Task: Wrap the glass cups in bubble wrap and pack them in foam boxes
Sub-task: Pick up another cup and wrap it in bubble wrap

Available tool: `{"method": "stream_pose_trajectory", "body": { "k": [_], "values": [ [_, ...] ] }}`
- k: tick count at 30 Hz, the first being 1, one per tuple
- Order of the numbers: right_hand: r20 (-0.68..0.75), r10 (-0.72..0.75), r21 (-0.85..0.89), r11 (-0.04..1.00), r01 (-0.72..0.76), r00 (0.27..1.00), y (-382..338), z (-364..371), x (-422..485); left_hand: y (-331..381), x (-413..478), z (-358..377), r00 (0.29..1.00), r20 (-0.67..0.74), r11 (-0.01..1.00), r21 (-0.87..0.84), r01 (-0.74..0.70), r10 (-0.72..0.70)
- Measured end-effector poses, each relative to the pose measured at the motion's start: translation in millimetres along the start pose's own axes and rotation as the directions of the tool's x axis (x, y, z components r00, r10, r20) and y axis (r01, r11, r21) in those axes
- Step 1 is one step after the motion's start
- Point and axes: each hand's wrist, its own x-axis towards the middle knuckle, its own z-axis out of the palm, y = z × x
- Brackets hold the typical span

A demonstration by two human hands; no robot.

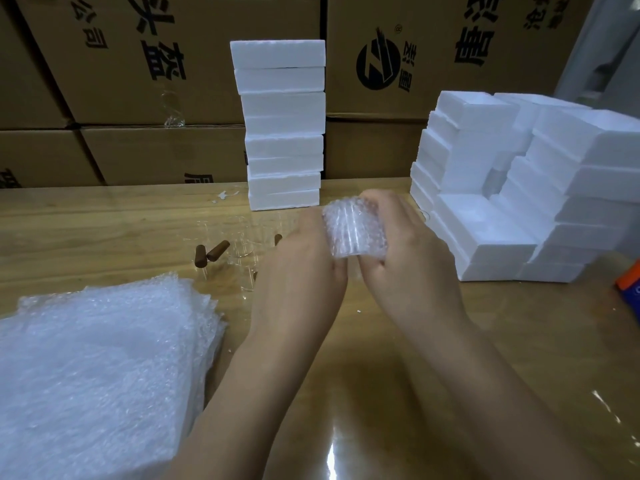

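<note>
A glass cup wrapped in bubble wrap (pixel 353 230) is held above the wooden table (pixel 415 358) between both hands. My left hand (pixel 304 268) grips its left side and my right hand (pixel 405 251) curls round its right side and top. Bare glass cups (pixel 239 251) stand on the table just left of my hands, hard to make out. A thick pile of bubble wrap sheets (pixel 97 368) lies at the near left. Open foam boxes (pixel 485 230) are stacked at the right.
A tall stack of white foam pieces (pixel 282 123) stands at the back centre. Brown cylindrical stoppers (pixel 211 254) lie beside the cups. Cardboard cartons (pixel 156 81) form a wall behind the table. An orange and blue object (pixel 630 289) sits at the right edge.
</note>
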Motion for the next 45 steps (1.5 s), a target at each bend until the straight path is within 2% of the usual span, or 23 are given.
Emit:
{"method": "stream_pose_trajectory", "body": {
  "k": [3,5,6,10,13,16,19,22,24,26,31,34,37,39,42,45],
  "values": [
    [0.052,0.110,0.101,0.988,-0.114,0.993,4,-7,6,-7,0,-3,0.978,0.170,0.993,-0.041,-0.112,0.117],
    [0.177,0.221,0.191,0.948,-0.254,0.959,7,-12,11,-15,1,-9,0.917,0.338,0.976,-0.124,-0.181,0.213],
    [0.252,0.253,0.223,0.924,-0.311,0.934,9,-14,13,-17,1,-14,0.887,0.367,0.958,-0.171,-0.231,0.279],
    [0.517,0.223,0.248,0.885,-0.394,0.826,3,-21,14,-16,3,-22,0.834,0.258,0.871,-0.201,-0.448,0.488],
    [0.668,0.138,0.296,0.852,-0.431,0.731,-3,-26,10,-11,0,-23,0.807,0.137,0.811,-0.229,-0.538,0.574],
    [0.722,0.084,0.373,0.789,-0.488,0.687,-1,-26,8,-5,-2,-24,0.814,0.080,0.792,-0.302,-0.530,0.575],
    [0.775,-0.015,0.453,0.711,-0.538,0.632,4,-29,9,-2,-2,-26,0.838,0.108,0.809,-0.353,-0.470,0.535],
    [0.801,-0.138,0.499,0.692,-0.522,0.582,12,-40,13,-2,-2,-27,0.849,0.129,0.818,-0.374,-0.437,0.512],
    [0.812,-0.157,0.485,0.718,-0.499,0.563,17,-46,15,-2,-2,-27,0.851,0.124,0.826,-0.347,-0.445,0.510],
    [0.811,-0.132,0.455,0.754,-0.473,0.570,18,-44,16,-1,-2,-26,0.841,0.106,0.831,-0.260,-0.492,0.531],
    [0.733,0.034,0.395,0.792,-0.465,0.680,2,-29,10,1,-3,-25,0.801,0.066,0.804,-0.051,-0.593,0.595],
    [0.702,0.010,0.329,0.882,-0.337,0.712,3,-31,-2,2,-3,-25,0.793,0.030,0.793,0.009,-0.609,0.608],
    [0.692,0.027,0.271,0.917,-0.294,0.722,4,-33,0,5,-4,-25,0.793,0.035,0.793,0.019,-0.609,0.608],
    [0.648,0.078,0.223,0.932,-0.286,0.757,-1,-29,7,7,-5,-25,0.795,0.038,0.795,0.012,-0.606,0.605],
    [0.607,0.096,0.261,0.914,-0.312,0.789,1,-27,10,7,-5,-25,0.794,0.047,0.795,-0.008,-0.607,0.606],
    [0.641,0.052,0.379,0.846,-0.375,0.766,6,-24,10,3,-4,-26,0.805,0.080,0.809,-0.075,-0.583,0.588]
  ]
}}
